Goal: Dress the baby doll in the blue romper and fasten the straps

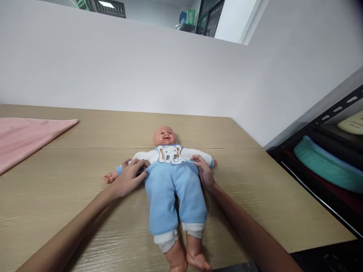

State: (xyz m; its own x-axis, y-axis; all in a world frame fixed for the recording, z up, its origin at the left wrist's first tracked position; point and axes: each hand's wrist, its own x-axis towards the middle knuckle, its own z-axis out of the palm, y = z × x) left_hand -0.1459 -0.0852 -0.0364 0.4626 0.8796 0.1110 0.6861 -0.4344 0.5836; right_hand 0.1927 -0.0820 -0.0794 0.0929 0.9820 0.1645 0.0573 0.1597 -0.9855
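A baby doll lies on its back on the table, head away from me and bare feet towards me. It wears a white-sleeved top with an elephant face on the chest and blue fleece trousers with white cuffs. At the waist on the left, my left hand has its fingers curled with thumb and fingertips at the trousers' upper edge. On the opposite side, my right hand grips the same edge, fingers lying over the cloth. The fingertips of both hands are partly hidden.
The wooden table meets a white wall at its far edge. A pink cloth lies flat at the left. At the right stands a black metal shelf holding a folded teal item.
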